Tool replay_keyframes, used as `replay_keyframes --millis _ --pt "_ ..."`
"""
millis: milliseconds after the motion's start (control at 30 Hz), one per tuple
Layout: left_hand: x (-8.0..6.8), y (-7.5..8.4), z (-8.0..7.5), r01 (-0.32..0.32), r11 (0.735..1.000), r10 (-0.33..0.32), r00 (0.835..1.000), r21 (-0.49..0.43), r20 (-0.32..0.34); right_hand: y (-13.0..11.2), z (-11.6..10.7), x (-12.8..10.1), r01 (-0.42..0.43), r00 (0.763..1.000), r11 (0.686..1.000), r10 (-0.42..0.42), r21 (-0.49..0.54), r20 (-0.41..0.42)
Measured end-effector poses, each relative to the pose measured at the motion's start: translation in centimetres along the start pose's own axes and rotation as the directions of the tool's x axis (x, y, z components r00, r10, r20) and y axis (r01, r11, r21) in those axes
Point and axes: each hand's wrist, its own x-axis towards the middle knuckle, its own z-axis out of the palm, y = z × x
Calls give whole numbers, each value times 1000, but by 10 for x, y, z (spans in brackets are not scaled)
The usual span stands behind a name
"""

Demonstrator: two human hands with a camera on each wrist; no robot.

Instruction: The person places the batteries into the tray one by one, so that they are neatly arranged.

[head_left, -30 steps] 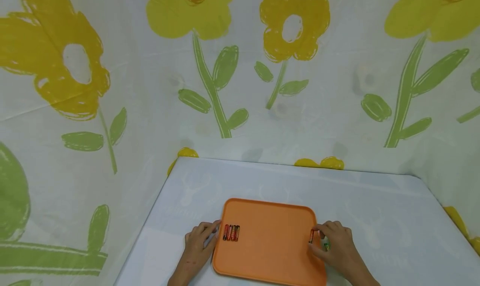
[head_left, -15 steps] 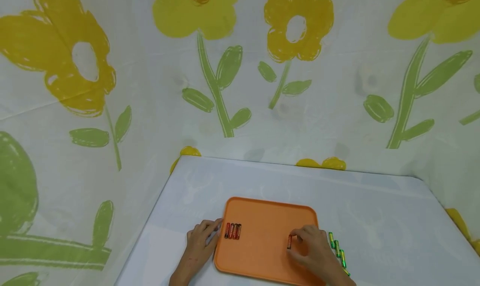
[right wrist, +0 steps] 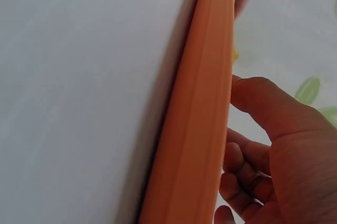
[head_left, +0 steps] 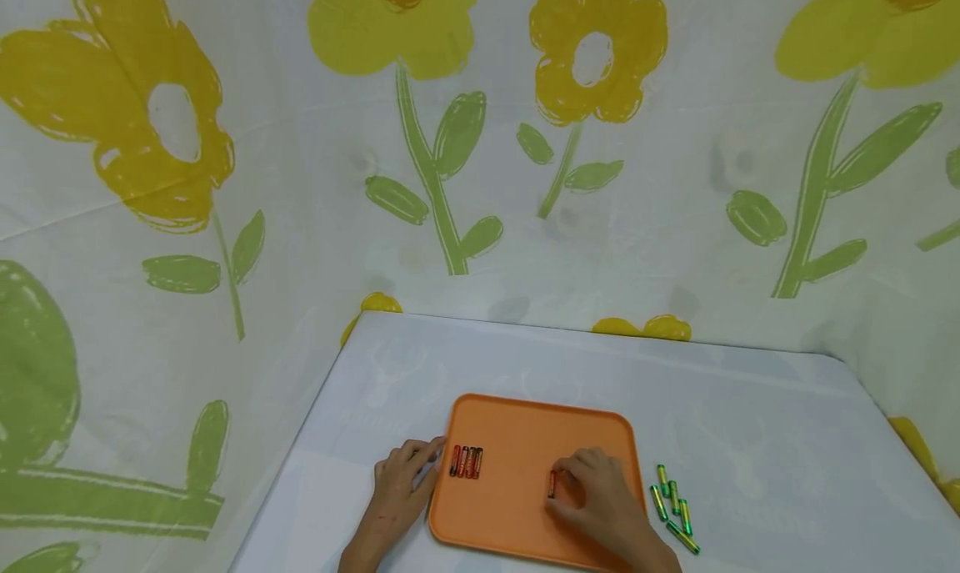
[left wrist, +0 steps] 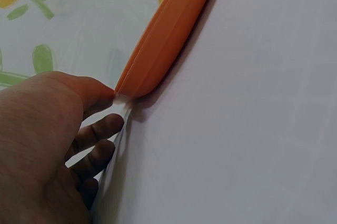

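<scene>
Right grip (head_left: 597, 500) pinches one red battery (head_left: 552, 484) within the edges of the orange tray (head_left: 517, 431). Left grip (head_left: 401, 483), fingers loosely bent, touches its left edge. Five green batteries (head_left: 673, 497) off right edge; four red batteries (head_left: 462, 463) rowed near left.

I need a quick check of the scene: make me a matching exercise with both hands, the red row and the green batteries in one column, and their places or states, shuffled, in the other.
1. Left hand
2. Right hand
3. Row of four red batteries
4. Five green batteries

A. On the table, beyond the right edge of the tray
B. Fingertips at the tray's left rim
C. Lying side by side on the tray
D. Pinching a single red battery

Pairs: 1-B, 2-D, 3-C, 4-A
</scene>
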Motion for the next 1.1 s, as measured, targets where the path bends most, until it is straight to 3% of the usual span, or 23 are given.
replay_keyframes --millis 167,600,867,1100 --pt "0 2 0 2 1000 -1 1000 -13 6 -6 4 5 -26 999 1000 25 9 44" --pt "-1 -1 1 -22 1000 22 1000 2 -16 -13 24 18 -9 998 998 6 57 60" --pt "-1 1 -1 31 999 -31 1000 -11 7 -23 32 28 -20 997 997 14 79 82" --pt "-1 0 0 55 998 -55 998 1 22 -29 42 35 8 999 993 -13 119 40"
